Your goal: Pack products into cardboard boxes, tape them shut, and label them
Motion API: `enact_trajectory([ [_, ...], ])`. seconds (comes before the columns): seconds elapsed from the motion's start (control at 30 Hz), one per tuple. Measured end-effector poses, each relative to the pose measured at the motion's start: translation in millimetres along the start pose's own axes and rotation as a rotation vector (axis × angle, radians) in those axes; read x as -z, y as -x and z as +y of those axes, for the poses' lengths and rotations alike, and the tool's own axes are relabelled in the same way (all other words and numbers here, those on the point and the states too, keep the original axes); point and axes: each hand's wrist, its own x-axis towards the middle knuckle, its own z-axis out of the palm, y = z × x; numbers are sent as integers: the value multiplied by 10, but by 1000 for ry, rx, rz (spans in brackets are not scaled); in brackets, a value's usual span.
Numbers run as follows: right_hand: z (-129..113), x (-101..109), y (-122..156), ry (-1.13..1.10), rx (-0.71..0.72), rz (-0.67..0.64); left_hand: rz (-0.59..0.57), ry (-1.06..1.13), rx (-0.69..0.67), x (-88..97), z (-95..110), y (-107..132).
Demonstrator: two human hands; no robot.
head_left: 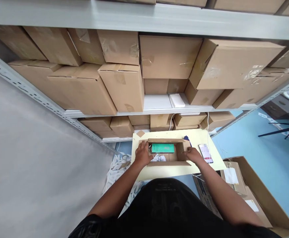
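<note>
A cardboard box (169, 164) stands with its flaps up on the pale yellow table. Inside it lie a green box (162, 148) along the far side and, nearer me, a crumpled white piece (159, 158) with dark print. My left hand (143, 153) is closed over the left end of the cardboard box, its thumb reaching past the edge. At the opposite end, my right hand (193, 155) is closed on the right flap. Just beyond that flap a dark blue object (186, 138) shows in part; its kind is unclear.
A phone (205, 153) lies on the table (216, 158) at the right, with a white cable. Shelves (156, 111) full of cardboard boxes rise behind. White scraps (117, 170) cover the floor at left. A large open carton (263, 195) holding parcels stands at lower right.
</note>
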Motion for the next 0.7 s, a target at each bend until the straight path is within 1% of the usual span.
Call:
enact_trajectory([
  [0.1,-44,-55,-142,55,-9,-27,83,72,103,-158,-72,24],
  [0.17,-36,-122,-243,64,18,-63,111,177,198,-241,-109,36],
  [0.27,22,-197,-393,57,93,-122,122,370,294,-345,-137,92],
  [0.37,129,-179,-535,40,194,-194,183,502,353,-450,-95,258],
  [0.47,251,-64,-653,36,298,-273,272,592,415,-551,40,546],
  [0.53,306,45,-707,49,367,-316,358,640,448,-590,173,787],
  [0.63,322,198,-745,121,493,-339,505,724,537,-587,382,1192],
  [0.7,282,254,-748,204,578,-334,621,750,610,-554,479,1488],
])
